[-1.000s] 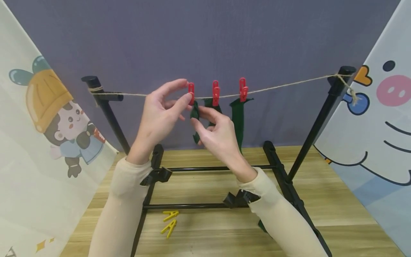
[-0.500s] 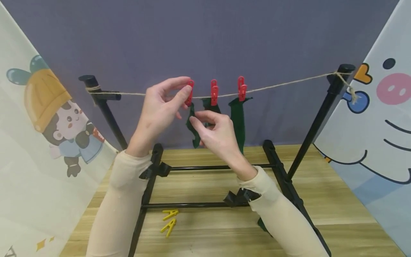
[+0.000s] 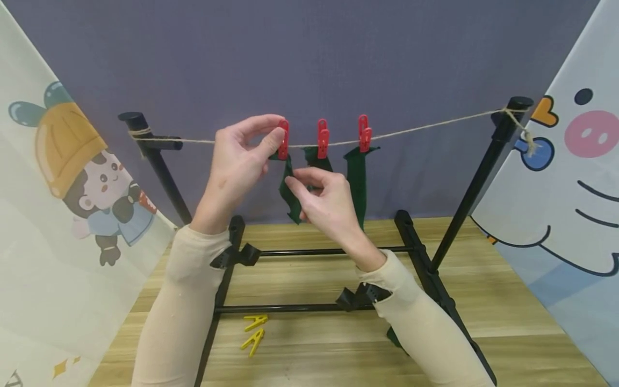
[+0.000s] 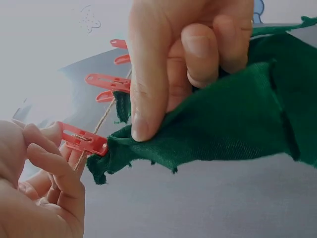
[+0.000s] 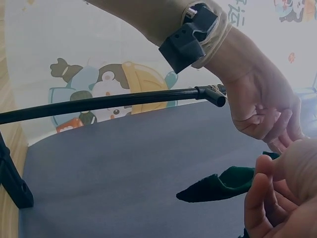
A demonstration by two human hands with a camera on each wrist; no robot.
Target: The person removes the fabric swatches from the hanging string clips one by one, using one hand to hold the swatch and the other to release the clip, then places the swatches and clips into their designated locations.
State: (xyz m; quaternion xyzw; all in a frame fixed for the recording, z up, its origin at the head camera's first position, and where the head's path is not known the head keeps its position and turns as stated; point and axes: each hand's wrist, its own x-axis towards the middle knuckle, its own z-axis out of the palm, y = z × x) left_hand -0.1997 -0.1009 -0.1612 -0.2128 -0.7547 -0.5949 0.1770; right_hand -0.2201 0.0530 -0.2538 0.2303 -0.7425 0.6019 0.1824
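Note:
My left hand (image 3: 239, 164) pinches a red clothespin (image 3: 283, 140) between thumb and forefinger; in the left wrist view this clothespin (image 4: 83, 140) sits over the twine at the gathered end of a dark green cloth strip (image 4: 213, 124). Below it in the head view, my right hand (image 3: 326, 201) pinches the same green strip (image 3: 289, 193), whose lower end hangs free to the left of the fingers. Just right of my hands, a second red clothespin (image 3: 322, 140) and a third red clothespin (image 3: 365, 133) hold other green strips (image 3: 357, 185) on the twine (image 3: 425, 128).
The twine runs between a left black post (image 3: 157, 166) and a right black post (image 3: 476, 183) of a black frame. Two yellow clothespins (image 3: 253, 341) lie on the wooden table (image 3: 309, 355). Part of a green cloth (image 3: 394, 337) shows beside the right sleeve.
My left hand and its red clothespin have shifted slightly left along the twine. The green strip has swung out to the left of my right fingers, showing more of itself.

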